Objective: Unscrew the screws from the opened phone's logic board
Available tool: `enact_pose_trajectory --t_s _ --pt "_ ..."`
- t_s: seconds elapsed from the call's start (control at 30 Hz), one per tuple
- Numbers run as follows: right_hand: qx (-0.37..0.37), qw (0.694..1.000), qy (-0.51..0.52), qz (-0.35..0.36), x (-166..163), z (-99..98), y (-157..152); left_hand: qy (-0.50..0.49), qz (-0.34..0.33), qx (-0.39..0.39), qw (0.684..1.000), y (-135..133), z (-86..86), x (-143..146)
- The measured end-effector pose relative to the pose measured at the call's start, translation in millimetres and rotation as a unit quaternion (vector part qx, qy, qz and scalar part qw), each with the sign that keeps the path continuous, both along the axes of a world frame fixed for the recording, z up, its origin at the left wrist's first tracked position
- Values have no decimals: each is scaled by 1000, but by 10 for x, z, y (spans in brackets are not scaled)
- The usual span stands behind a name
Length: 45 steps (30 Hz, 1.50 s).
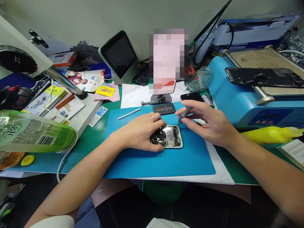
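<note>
An opened phone (169, 134) lies on the blue mat (142, 164), its inner boards showing. My left hand (148, 131) rests over its left end, thumb on the near edge and fingers along the far edge, gripping it against the mat. Between the fingertips of my right hand (206, 122) is a small grey screwdriver (184, 114), held tilted, with its tip at the phone's upper right corner. Just beyond the phone lies a black phone battery (163, 109). A white stick (129, 114) is on the mat to the left.
Behind the mat lie another screwdriver (149, 103), a dark phone (192, 97) and a glass jar (199, 79). On the right, a phone screen assembly (263, 77) rests on a blue heating machine (235, 98), near a yellow bottle (268, 135). A green drink bottle (40, 134) lies at left.
</note>
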State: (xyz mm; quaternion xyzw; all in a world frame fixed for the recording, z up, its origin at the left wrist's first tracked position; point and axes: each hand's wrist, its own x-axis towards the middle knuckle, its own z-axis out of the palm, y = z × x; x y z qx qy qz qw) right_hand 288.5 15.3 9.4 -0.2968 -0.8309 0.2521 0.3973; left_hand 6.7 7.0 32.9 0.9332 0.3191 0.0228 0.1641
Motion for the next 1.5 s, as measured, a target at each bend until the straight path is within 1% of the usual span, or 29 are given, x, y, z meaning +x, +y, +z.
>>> enact_pose_trajectory --t_s 0.13,0.3,0.53,0.7,1.0,1.33,1.5 --pt "-11 1000 11 11 10 9 6 4 3 -4 1000 -10 2 -9" --pt "-12 1000 13 3 15 8 1 7 6 -11 1000 -19 5 -15" --pt "21 1000 0 -22 -2 2 -12 5 7 -10 1000 -11 -2 -11" --pt "34 999 -4 -16 -2 -11 -15 -2 6 -5 1000 -13 -7 -18" --pt "27 999 -13 -18 -16 -9 -19 -1 3 -4 1000 -24 -4 -4" --pt "33 999 7 -10 -23 11 -42 -6 3 -12 1000 -34 -4 -22" --pt "29 999 5 -24 -27 10 -46 -4 5 -14 1000 -36 -7 -23"
